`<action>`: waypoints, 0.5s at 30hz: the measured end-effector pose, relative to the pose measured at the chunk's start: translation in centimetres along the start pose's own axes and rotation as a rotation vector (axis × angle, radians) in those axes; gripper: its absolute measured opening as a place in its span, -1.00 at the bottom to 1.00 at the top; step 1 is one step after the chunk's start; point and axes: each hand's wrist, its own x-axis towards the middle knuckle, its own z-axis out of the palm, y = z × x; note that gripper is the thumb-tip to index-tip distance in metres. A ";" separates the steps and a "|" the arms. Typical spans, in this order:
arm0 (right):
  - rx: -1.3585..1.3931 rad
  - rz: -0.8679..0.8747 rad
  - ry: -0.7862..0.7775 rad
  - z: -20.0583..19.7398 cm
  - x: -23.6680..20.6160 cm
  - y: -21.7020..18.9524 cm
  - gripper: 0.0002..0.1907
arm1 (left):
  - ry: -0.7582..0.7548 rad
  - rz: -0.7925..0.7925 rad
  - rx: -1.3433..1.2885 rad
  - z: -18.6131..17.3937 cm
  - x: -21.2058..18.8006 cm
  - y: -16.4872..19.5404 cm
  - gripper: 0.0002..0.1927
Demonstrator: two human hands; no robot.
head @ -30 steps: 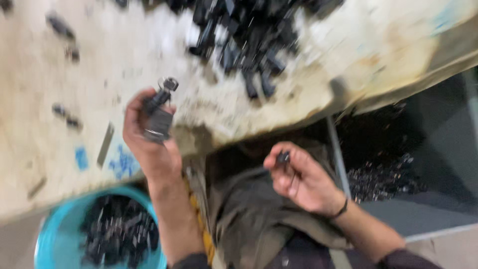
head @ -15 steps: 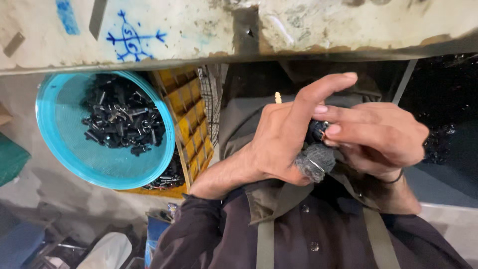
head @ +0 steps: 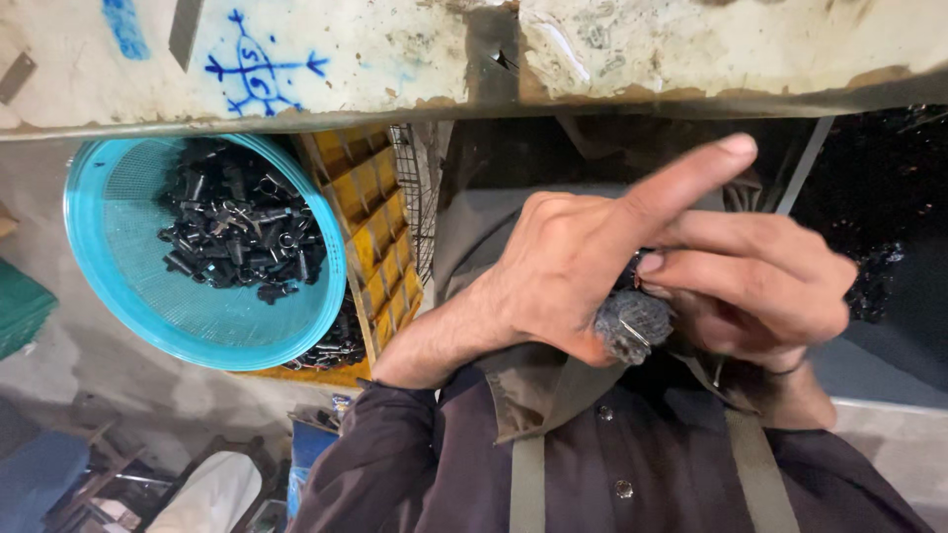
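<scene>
At centre right of the frame, both hands meet over the lap: the left hand (head: pixel 563 266), forefinger stretched out, clasps a grey knurled cylindrical part (head: pixel 632 324), while the right hand (head: pixel 760 291) pinches a small dark piece against its top end. Judged step: fitting the piece onto the part; seating it calls for straight alignment and firm pressure. The turquoise basket (head: pixel 118 286) of black parts (head: pixel 237 232) sits at left, below the worn tabletop (head: pixel 395 49).
</scene>
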 end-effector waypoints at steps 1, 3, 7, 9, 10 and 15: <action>0.016 0.044 -0.040 -0.4 0.2 -0.3 -0.88 | -0.042 0.001 0.025 -0.1 0.3 -0.1 0.08; 0.044 0.137 -0.118 -1.1 0.5 -0.7 -0.83 | -0.127 -0.001 0.114 -0.5 0.5 -0.1 0.26; 0.147 0.097 -0.240 -1.5 0.9 -0.1 -0.78 | -0.234 0.002 0.244 -0.9 0.0 -0.5 0.43; 0.161 0.067 -0.286 -1.2 1.0 0.5 -0.77 | -0.259 0.008 0.256 -0.8 -0.2 -0.7 0.44; 0.160 0.038 -0.286 -1.0 0.9 0.7 -0.79 | -0.271 0.013 0.271 -0.8 -0.3 -0.7 0.44; 0.166 -0.081 -0.345 -0.5 -0.8 2.0 -0.81 | -0.352 -0.160 0.367 -2.3 -0.8 0.4 0.45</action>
